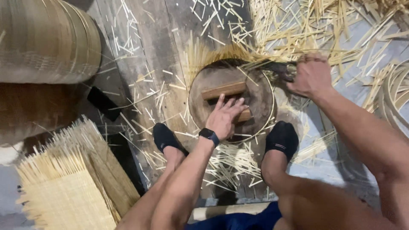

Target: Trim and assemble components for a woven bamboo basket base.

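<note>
Work piece: round woven bamboo basket [232, 100], upside down on the plank floor [128, 51] between my feet, two wooden blocks across its base.
Left hand [225, 117]: flat, fingers spread, pressing the near block.
Right hand [311, 76]: closed round a dark-handled blade [279, 70] at the far right rim.
Done: near rim looked clean; offcuts [232, 164] littered the floor.
Left: long strip ends [213, 53] fanned out at the far rim, I judged untrimmed.

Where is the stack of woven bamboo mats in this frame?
The stack of woven bamboo mats lies at the head view's lower left, on the floor beside the person's left leg, below the large rolled basket.
</note>
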